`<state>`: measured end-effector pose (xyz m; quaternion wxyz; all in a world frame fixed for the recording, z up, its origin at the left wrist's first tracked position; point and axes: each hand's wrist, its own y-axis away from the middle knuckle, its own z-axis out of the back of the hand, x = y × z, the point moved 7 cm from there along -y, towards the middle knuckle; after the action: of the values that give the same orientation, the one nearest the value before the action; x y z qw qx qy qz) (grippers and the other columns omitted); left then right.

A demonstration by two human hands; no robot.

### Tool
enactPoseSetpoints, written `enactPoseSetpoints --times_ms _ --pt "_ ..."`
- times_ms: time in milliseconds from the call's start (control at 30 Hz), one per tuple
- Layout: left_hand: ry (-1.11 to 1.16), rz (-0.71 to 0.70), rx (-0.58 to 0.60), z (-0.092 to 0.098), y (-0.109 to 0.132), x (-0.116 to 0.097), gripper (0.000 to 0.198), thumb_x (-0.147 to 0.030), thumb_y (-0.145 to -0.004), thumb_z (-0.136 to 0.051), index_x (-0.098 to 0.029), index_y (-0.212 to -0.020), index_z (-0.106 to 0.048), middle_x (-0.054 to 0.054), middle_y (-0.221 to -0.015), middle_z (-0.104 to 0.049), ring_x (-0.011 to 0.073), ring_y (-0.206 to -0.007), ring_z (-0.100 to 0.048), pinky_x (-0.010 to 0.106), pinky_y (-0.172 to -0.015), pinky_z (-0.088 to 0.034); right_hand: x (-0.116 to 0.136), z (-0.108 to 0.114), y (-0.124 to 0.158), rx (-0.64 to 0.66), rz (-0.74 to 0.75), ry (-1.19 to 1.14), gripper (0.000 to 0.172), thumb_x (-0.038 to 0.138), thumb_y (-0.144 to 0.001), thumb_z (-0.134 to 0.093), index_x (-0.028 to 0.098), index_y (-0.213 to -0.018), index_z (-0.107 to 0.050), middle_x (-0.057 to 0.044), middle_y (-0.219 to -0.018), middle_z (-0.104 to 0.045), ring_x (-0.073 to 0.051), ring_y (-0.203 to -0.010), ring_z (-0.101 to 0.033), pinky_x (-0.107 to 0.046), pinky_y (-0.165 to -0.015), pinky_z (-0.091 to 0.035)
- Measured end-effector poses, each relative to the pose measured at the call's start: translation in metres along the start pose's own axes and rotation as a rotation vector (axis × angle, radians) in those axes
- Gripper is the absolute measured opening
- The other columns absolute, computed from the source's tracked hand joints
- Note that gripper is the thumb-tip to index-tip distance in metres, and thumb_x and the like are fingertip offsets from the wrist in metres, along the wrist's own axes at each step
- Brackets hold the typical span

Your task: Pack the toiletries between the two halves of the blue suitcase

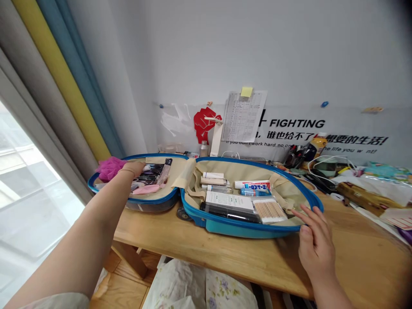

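Note:
A small blue suitcase (254, 231) lies open on the wooden table, both halves facing up. My left hand (134, 168) reaches into the left half beside a pink mesh bath puff (111, 168); its fingers are mostly hidden. Close to it lie dark packaged items (152, 174) and a pink flat item (146, 189). At the right end, my right hand (317, 240) is open, fingers stretched over the rim. The right half holds a toothpaste tube (254, 184), a blue tube (255, 192), a white box (229, 200), a pack of cotton swabs (269, 210) and a long black item (231, 213).
Behind the suitcase stand a white folding lamp (216, 138) and a small bottle (204, 149). Clutter fills the right side: a yellow-labelled bottle (317, 148), cables and a golden-brown pouch (363, 197). Curtains (69, 77) hang at left. Papers (243, 116) are fixed to the wall.

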<state>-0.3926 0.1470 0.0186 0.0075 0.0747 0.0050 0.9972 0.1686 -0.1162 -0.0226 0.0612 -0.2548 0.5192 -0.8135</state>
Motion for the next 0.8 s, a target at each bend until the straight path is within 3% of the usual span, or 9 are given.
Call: enactPoseSetpoints --times_ms 100,167,267,367,467,567,667,800 --pt "0.02 0.057 -0.082 0.022 0.007 -0.011 0.041 -0.039 -0.099 -0.053 -0.018 -0.134 -0.054 0.012 -0.132 -0.06 0.026 -0.115 -0.061 0.048 -0.098 -0.05 0.0 -0.001 0.0 0.004 -0.012 -0.004 0.036 0.04 -0.097 -0.039 0.022 -0.108 -0.068 -0.01 -0.124 -0.067 -0.029 -0.135 -0.049 -0.056 -0.113 -0.037" --pt "0.045 0.027 -0.151 0.045 0.01 -0.034 0.044 -0.04 -0.1 -0.051 -0.019 -0.139 -0.05 0.012 -0.136 -0.057 0.0273 -0.117 -0.06 0.048 -0.099 -0.049 0.0 -0.001 0.0 0.002 -0.006 -0.015 0.035 0.039 -0.097 -0.039 0.022 -0.108 -0.068 -0.011 -0.124 -0.067 -0.029 -0.135 -0.049 -0.056 -0.113 -0.037" --pt "0.092 -0.146 -0.239 0.079 0.011 -0.097 0.047 -0.042 -0.101 -0.049 -0.021 -0.142 -0.047 0.012 -0.141 -0.052 0.0271 -0.122 -0.056 0.05 -0.103 -0.047 0.002 -0.001 0.0 0.0 0.003 -0.028 0.034 0.037 -0.098 -0.04 0.021 -0.108 -0.068 -0.011 -0.124 -0.066 -0.029 -0.136 -0.048 -0.055 -0.112 -0.037" --pt "0.12 -0.373 -0.236 0.096 0.013 -0.178 0.043 -0.041 -0.101 -0.048 -0.023 -0.14 -0.05 0.01 -0.142 -0.051 0.0262 -0.123 -0.055 0.048 -0.104 -0.046 0.004 0.0 -0.001 0.0 0.006 -0.029 0.033 0.036 -0.098 -0.04 0.021 -0.109 -0.068 -0.012 -0.125 -0.066 -0.029 -0.137 -0.047 -0.055 -0.112 -0.037" --pt "0.107 -0.51 -0.153 0.09 0.012 -0.246 0.042 -0.04 -0.099 -0.054 -0.02 -0.137 -0.053 0.01 -0.135 -0.057 0.0252 -0.119 -0.058 0.049 -0.101 -0.048 0.005 0.0 -0.001 0.005 0.012 -0.033 0.034 0.036 -0.099 -0.039 0.019 -0.11 -0.067 -0.012 -0.126 -0.066 -0.029 -0.137 -0.047 -0.056 -0.111 -0.038" --pt "0.066 -0.549 -0.079 0.075 0.006 -0.285 0.038 -0.036 -0.096 -0.059 -0.019 -0.131 -0.058 0.011 -0.134 -0.059 0.0256 -0.12 -0.057 0.05 -0.103 -0.047 0.005 0.001 -0.001 0.007 0.01 -0.047 0.034 0.036 -0.098 -0.041 0.019 -0.11 -0.067 -0.013 -0.126 -0.065 -0.03 -0.138 -0.046 -0.057 -0.111 -0.037" --pt "0.033 -0.532 -0.037 0.061 0.0 -0.297 0.035 -0.034 -0.096 -0.06 -0.018 -0.127 -0.06 0.011 -0.131 -0.06 0.0253 -0.117 -0.059 0.049 -0.1 -0.049 0.004 0.001 0.0 0.004 0.004 -0.058 0.032 0.036 -0.098 -0.042 0.02 -0.11 -0.068 -0.012 -0.126 -0.066 -0.03 -0.137 -0.047 -0.057 -0.111 -0.037" --pt "0.023 -0.536 -0.012 0.052 -0.004 -0.295 0.037 -0.036 -0.098 -0.057 -0.018 -0.129 -0.058 0.011 -0.13 -0.06 0.0236 -0.114 -0.061 0.047 -0.098 -0.051 0.002 0.001 0.0 -0.002 -0.016 -0.049 0.034 0.039 -0.098 -0.041 0.02 -0.109 -0.068 -0.012 -0.124 -0.066 -0.03 -0.136 -0.048 -0.057 -0.111 -0.038"
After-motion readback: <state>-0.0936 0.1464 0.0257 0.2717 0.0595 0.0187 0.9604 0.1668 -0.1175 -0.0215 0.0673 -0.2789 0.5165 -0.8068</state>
